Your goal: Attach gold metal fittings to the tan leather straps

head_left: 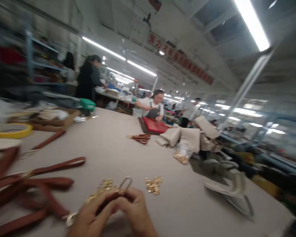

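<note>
Metal loop [122, 183], one in number, slim and round-ended, is projecting upward from between the left hand [92, 209] and the right hand [136, 204]. Both hands are meeting, fingertips pinching the loop's base; their fingers are hiding whatever lies deeper. Two heaps of shiny gold-coloured fittings are lying on the smooth, pale table [113, 144]: the left heap [105, 186] just beyond the left hand, the right heap [153, 185] apart from both; blur is preventing a piece count. Flat brown straps [50, 191] are overlapping at left, uncountable. One yellow tape roll [24, 131] is lying beyond them.
</note>
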### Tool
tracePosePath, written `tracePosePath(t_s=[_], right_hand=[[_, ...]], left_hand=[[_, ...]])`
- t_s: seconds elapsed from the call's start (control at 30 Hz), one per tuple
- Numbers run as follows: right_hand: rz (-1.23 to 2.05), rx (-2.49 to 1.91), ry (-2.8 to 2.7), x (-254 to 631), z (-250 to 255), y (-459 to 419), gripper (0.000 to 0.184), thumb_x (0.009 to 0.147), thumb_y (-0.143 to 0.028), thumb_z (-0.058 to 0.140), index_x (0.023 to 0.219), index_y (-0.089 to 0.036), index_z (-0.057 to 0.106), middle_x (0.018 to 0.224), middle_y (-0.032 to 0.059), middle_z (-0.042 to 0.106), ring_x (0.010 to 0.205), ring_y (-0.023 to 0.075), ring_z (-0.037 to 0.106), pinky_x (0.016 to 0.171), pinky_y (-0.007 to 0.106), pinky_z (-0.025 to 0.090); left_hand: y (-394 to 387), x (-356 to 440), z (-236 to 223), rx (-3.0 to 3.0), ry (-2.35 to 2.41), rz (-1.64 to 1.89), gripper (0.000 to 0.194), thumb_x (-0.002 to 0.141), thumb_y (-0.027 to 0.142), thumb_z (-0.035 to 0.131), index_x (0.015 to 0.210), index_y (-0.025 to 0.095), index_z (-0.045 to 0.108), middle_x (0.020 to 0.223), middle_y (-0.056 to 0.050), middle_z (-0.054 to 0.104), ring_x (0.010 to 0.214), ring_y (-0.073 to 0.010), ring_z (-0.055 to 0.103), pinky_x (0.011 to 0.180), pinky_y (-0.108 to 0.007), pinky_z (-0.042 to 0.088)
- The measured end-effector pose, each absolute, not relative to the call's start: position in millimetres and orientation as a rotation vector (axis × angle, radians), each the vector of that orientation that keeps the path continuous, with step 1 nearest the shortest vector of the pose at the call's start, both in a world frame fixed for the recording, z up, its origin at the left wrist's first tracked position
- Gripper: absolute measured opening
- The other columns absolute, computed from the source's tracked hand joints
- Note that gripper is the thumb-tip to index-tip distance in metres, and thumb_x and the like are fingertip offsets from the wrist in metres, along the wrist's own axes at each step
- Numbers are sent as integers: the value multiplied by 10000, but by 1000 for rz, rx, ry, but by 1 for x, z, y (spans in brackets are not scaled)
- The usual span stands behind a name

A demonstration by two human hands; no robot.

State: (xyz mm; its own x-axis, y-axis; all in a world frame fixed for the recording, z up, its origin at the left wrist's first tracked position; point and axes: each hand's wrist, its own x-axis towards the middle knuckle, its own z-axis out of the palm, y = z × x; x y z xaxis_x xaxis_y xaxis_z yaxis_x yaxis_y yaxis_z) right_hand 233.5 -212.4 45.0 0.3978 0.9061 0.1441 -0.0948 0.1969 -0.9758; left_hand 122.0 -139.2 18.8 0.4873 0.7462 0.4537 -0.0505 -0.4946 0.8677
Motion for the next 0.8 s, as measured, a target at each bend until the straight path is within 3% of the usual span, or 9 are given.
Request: tracePosePath(t_s=[0.1, 0.2, 0.33, 0.4, 0.47, 0.53, 0.7, 0.8], right_hand=[[740, -1271, -963, 243, 32, -222, 221, 760, -366, 707, 889, -200, 773, 821, 38, 750, 794, 210, 688, 756, 291, 550], [659, -1414, -1018, 247, 20, -227, 263, 763, -426, 696, 872, -201, 777, 802, 63, 754, 779, 236, 705, 728, 300, 575], [531, -1558, -1033, 248, 25, -254, 281, 682, -481, 706, 766, -226, 789, 792, 76, 766, 747, 266, 726, 688, 292, 599], [403, -1658, -956, 257, 27, -278, 278, 614, -505, 716, 675, -243, 784, 746, 74, 763, 695, 276, 724, 643, 298, 608], [260, -1787, -828, 277, 24, -312, 265, 543, -517, 731, 605, -263, 771, 725, 82, 759, 698, 301, 721, 631, 326, 614], [132, -1917, -676, 301, 19, -357, 256, 519, -540, 724, 577, -294, 763, 749, 106, 758, 731, 318, 718, 635, 348, 610], [60, -2133, -491, 328, 33, -475, 244, 549, -494, 735, 655, -277, 771, 798, 102, 760, 774, 305, 713, 704, 353, 592], [150, -2158, -532, 322, 40, -515, 293, 632, -466, 722, 768, -211, 772, 818, 79, 759, 773, 279, 707, 718, 330, 581]], left_hand=[[-149, 109, 39, 1761, 456, 888, 248, 880, 240, 546, 1064, 273, 709, 1090, 1, 729, 1020, -175, 656, 925, -241, 507], [-158, 108, 48, 1762, 368, 750, 299, 862, 136, 505, 1072, 230, 696, 1017, -21, 734, 908, -167, 662, 813, -243, 524], [-160, 96, 51, 1841, 490, 687, 367, 823, 195, 602, 1189, 205, 631, 939, -42, 741, 845, -180, 667, 779, -264, 516], [-148, 82, 52, 1995, 611, 712, 282, 858, 235, 565, 1124, 196, 649, 906, -50, 724, 811, -177, 656, 777, -280, 512], [-127, 63, 52, 2275, 745, 722, 218, 877, 236, 518, 1023, 189, 673, 955, -75, 697, 880, -204, 638, 830, -326, 501], [-105, 44, 53, 2494, 803, 664, 255, 852, 193, 507, 1047, 178, 670, 1071, -118, 666, 1041, -268, 595, 928, -419, 461], [-71, 18, 44, 2695, 568, 428, 302, 778, 179, 530, 1017, 237, 706, 1122, -84, 681, 1120, -295, 564, 1031, -469, 397], [-55, 17, 25, 2818, 612, 391, 339, 824, 273, 422, 988, 183, 704, 1074, -36, 682, 1117, -283, 566, 1060, -514, 357]])
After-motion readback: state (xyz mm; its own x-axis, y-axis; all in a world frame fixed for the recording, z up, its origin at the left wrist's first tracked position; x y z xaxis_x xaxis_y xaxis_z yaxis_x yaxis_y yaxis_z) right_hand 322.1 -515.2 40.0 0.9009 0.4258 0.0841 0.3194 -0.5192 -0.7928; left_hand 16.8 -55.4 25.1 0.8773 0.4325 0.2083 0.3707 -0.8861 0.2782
